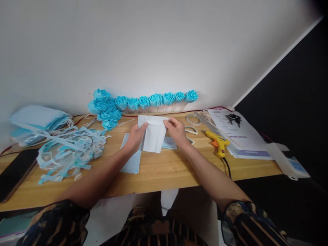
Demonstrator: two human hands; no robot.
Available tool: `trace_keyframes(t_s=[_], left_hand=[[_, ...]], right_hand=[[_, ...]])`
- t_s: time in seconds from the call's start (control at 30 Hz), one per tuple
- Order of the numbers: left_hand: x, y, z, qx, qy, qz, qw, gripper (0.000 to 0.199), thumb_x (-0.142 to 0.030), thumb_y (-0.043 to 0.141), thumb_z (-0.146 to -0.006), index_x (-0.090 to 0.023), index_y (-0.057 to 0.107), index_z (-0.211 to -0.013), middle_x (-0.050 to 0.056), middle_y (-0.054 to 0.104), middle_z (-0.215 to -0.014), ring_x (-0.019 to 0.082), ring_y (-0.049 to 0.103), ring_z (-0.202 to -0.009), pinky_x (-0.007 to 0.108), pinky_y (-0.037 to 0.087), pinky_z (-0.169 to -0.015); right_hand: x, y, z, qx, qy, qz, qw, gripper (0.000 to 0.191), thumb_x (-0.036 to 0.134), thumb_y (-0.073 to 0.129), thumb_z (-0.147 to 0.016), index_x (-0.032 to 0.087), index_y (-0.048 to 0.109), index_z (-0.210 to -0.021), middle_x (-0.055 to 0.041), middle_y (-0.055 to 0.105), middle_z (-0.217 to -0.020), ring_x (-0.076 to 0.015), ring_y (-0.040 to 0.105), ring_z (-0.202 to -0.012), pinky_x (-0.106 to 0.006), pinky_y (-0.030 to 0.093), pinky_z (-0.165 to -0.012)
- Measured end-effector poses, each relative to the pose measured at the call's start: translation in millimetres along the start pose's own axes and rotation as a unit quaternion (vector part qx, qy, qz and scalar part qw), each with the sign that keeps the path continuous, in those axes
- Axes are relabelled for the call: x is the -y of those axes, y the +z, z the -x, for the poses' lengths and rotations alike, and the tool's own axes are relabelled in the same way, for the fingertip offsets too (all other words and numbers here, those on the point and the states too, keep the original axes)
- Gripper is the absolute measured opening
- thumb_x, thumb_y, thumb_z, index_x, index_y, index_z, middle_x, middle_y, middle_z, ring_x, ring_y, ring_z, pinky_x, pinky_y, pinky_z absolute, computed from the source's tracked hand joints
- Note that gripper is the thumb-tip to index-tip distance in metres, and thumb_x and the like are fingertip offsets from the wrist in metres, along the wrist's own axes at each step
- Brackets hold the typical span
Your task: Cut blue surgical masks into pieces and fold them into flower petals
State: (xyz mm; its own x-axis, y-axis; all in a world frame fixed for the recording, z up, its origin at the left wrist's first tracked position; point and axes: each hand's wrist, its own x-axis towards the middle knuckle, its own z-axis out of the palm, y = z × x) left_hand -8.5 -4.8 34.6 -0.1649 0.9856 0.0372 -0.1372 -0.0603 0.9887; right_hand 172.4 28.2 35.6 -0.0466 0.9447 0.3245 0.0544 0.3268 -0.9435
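Observation:
A pale, whitish rectangular sheet [154, 135] is held up above the wooden table [164, 171]. My left hand [137, 136] pinches its upper left edge, thumb in front. At the upper right edge, my right hand [176, 130] grips it between thumb and fingers. Beneath my left hand a light blue sheet [132, 160] lies flat on the wood. Another blue piece [169, 142] shows partly behind the held sheet, near my right hand. The handles of scissors [191, 130] stick out just right of my right hand.
Blue flowers [156, 99] line the wall, with a bunch [105, 107] at their left. Further left are cut strips [74, 150], stacked masks [41, 118] and a phone [17, 172]. To the right lie a yellow glue gun [217, 141], a tape roll [194, 119], papers [239, 136] and keys [233, 119].

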Motion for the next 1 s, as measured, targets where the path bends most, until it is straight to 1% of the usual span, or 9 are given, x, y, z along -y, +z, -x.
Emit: trace_keyframes(t_s=[0.17,0.33,0.43,0.53,0.63,0.73,0.87,0.93,1.0], left_hand=[[-3.6,-0.6,4.9,0.019,0.004,-0.013,1.0,0.049,-0.047,0.072,-0.076,-0.015,0.067,-0.112,0.012,0.074,-0.113,0.032,0.064,-0.116,0.044,0.05,-0.1],[-2.1,-3.8,1.2,0.0,0.024,0.022,0.999,0.049,-0.047,0.071,-0.077,-0.014,0.065,-0.112,0.012,0.073,-0.116,0.03,0.066,-0.113,0.044,0.049,-0.102],[-0.8,-6.5,-2.2,-0.013,0.022,0.014,1.0,0.05,-0.049,0.071,-0.076,-0.013,0.065,-0.11,0.012,0.074,-0.112,0.03,0.067,-0.107,0.045,0.051,-0.097],[-1.1,-9.4,-4.7,-0.012,0.029,-0.02,0.999,0.053,-0.051,0.07,-0.076,-0.012,0.065,-0.111,0.013,0.074,-0.11,0.031,0.067,-0.107,0.044,0.052,-0.094],[-0.9,-11.4,-6.1,-0.021,0.046,-0.057,0.997,0.053,-0.052,0.069,-0.078,-0.011,0.066,-0.112,0.014,0.074,-0.111,0.031,0.067,-0.107,0.042,0.053,-0.09],[2.1,-12.2,-6.9,-0.028,0.07,-0.088,0.993,0.048,-0.05,0.068,-0.079,-0.012,0.067,-0.109,0.013,0.074,-0.109,0.03,0.068,-0.103,0.039,0.054,-0.086],[7.4,-13.0,-7.2,-0.029,0.094,-0.145,0.985,0.042,-0.049,0.067,-0.081,-0.013,0.069,-0.102,0.011,0.074,-0.097,0.028,0.068,-0.094,0.035,0.055,-0.078],[7.2,-13.8,-7.6,-0.025,0.098,-0.158,0.982,0.042,-0.049,0.066,-0.082,-0.013,0.07,-0.103,0.01,0.074,-0.097,0.027,0.068,-0.092,0.034,0.054,-0.076],[4.4,-15.1,-8.4,-0.016,0.095,-0.147,0.984,0.044,-0.051,0.066,-0.082,-0.013,0.07,-0.102,0.011,0.074,-0.1,0.026,0.068,-0.092,0.032,0.054,-0.074]], right_hand=[[3.3,-0.5,1.0,-0.002,0.02,-0.06,0.998,0.036,0.053,0.065,-0.08,0.021,0.055,-0.067,0.0026,0.051,-0.063,-0.0126,0.048,-0.064,-0.025,0.042,-0.062],[3.4,4.7,5.1,0.128,0.11,-0.128,0.977,0.047,0.068,0.068,-0.073,0.021,0.064,-0.074,-0.0017,0.063,-0.071,-0.0152,0.057,-0.066,-0.029,0.05,-0.064],[1.4,5.8,5.6,0.141,0.119,-0.084,0.979,0.05,0.067,0.077,-0.064,0.019,0.068,-0.074,-0.002,0.065,-0.068,-0.0147,0.059,-0.061,-0.03,0.052,-0.063],[0.7,1.8,3.1,0.123,0.11,-0.071,0.984,0.056,0.07,0.069,-0.072,0.017,0.074,-0.092,-0.0041,0.07,-0.076,-0.0141,0.063,-0.064,-0.029,0.054,-0.065],[3.6,-1.7,2.0,0.132,0.101,-0.055,0.985,0.065,0.071,0.059,-0.081,0.018,0.07,-0.118,-0.0068,0.074,-0.089,-0.017,0.069,-0.076,-0.03,0.056,-0.072],[9.0,1.3,6.0,0.169,0.066,0.031,0.983,0.065,0.058,0.07,-0.078,0.02,0.064,-0.129,-0.0069,0.075,-0.099,-0.0205,0.07,-0.085,-0.033,0.056,-0.077],[9.2,7.8,10.0,0.155,-0.002,0.165,0.974,0.045,0.037,0.072,-0.076,0.021,0.069,-0.118,-0.0048,0.075,-0.096,-0.019,0.067,-0.078,-0.031,0.053,-0.072],[4.1,7.6,6.7,0.119,0.004,0.177,0.977,0.03,0.031,0.065,-0.077,0.019,0.072,-0.103,-0.003,0.074,-0.087,-0.0177,0.064,-0.075,-0.029,0.05,-0.07],[-1.5,5.2,-0.1,0.111,0.038,0.134,0.984,0.024,0.03,0.06,-0.077,0.019,0.072,-0.095,-0.0008,0.072,-0.08,-0.0165,0.062,-0.072,-0.028,0.048,-0.067]])
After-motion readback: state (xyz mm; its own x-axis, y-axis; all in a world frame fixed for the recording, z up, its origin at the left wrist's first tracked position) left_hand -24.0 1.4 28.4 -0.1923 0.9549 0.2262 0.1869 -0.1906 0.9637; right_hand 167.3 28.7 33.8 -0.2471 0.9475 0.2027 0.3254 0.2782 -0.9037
